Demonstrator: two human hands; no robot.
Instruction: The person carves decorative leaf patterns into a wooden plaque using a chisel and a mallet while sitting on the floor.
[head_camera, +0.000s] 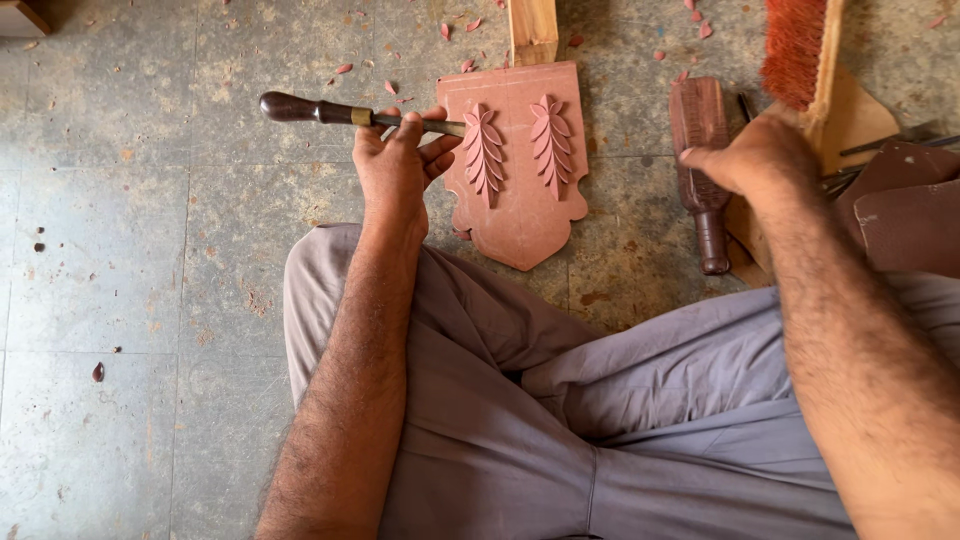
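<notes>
View from above, person seated cross-legged on a worn stone floor (130, 300), grey trousers (560, 420) filling the bottom of the frame.

Left hand (395, 165) is clenched round a chisel (340, 113), just left of the carved wood panel (520, 160). Dark turned handle w/ brass ferrule sticks out to the left; the metal shank runs right, tip at the panel's left leaf motif.

Right hand (755, 155) is well right of the panel, fingers curled down over the edge of a thin wood sheet beside a dark wooden mallet (702, 165). Can't tell whether it grips anything; the fingertips are hidden.

Panel lies flat on the floor, shield-shaped, reddish, pointed end toward the person, butted at its far end against a pale wood batten (533, 30).

Progress, judged from the surface: outline cut, border line scored along top & sides, 2 leaf sprigs stand in relief in the upper half. Lower half & ground look plain, so prob. more carving or smoothing left. Reddish chips scattered beyond the panel's far edge.

Room: floor left of the panel is open, only a few chips. Right of the panel is crowded: mallet, a red-bristled brush (797, 50) above it, dark flat pieces (905, 215) & thin metal tools further right. Person's knees close in near the panel's point.
</notes>
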